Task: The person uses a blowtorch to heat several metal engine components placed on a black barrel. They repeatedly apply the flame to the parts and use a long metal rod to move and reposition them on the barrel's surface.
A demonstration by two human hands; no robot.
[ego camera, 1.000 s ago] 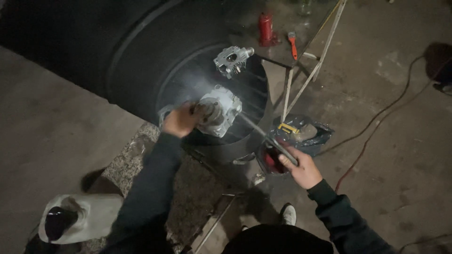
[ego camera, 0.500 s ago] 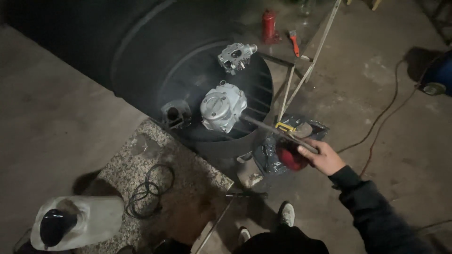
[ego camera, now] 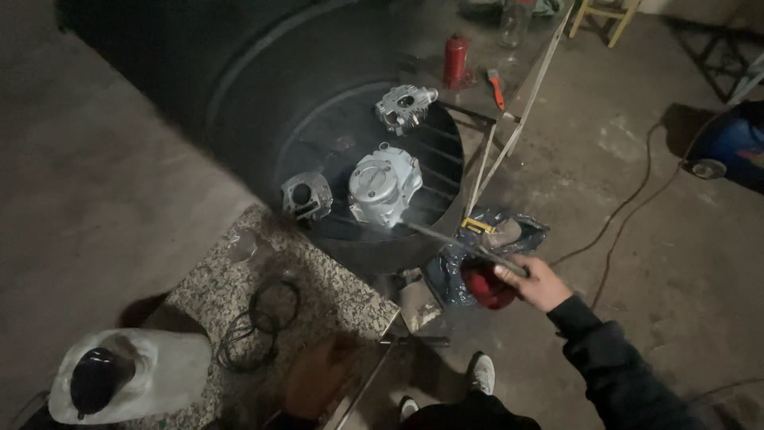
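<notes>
With fingers closed round a spray wand (ego camera: 465, 245), the person's right hand (ego camera: 535, 283) aims it at the wet round engine cover (ego camera: 383, 185) on the black drum (ego camera: 263, 103), mid-wash, two smaller castings alongside unsprayed; the left hand is out of view.

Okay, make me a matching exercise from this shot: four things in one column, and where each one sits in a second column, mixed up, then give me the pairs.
Things:
1. round engine cover
2. red cylinder
3. coiled black cable
4. spray wand

Places:
A. on the speckled stone slab
B. in the right hand
C. on the grate inside the black drum
D. standing on the floor beyond the drum

Pairs: 1-C, 2-D, 3-A, 4-B
</notes>
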